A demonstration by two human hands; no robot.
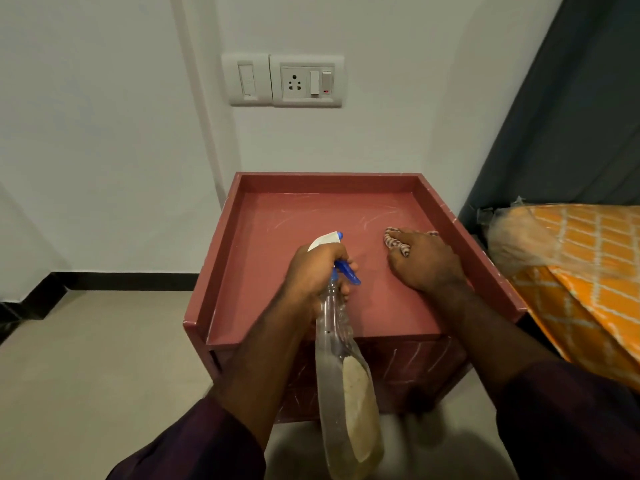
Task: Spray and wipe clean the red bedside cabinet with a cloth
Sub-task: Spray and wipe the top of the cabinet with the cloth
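The red bedside cabinet (277, 244) stands against the white wall, its top ringed by a raised rim and streaked with pale wipe marks. My left hand (313, 271) grips the neck of a clear spray bottle (341, 375) with a blue and white trigger head, its nozzle pointing away over the cabinet top. My right hand (424, 259) lies flat on a striped cloth (394, 242), pressing it onto the right part of the top. Most of the cloth is hidden under the hand.
A bed with an orange patterned cover (585, 271) stands close on the right, with a dark curtain (571, 116) behind it. A white switch and socket panel (284, 81) is on the wall above the cabinet. Beige floor (97, 368) lies to the left.
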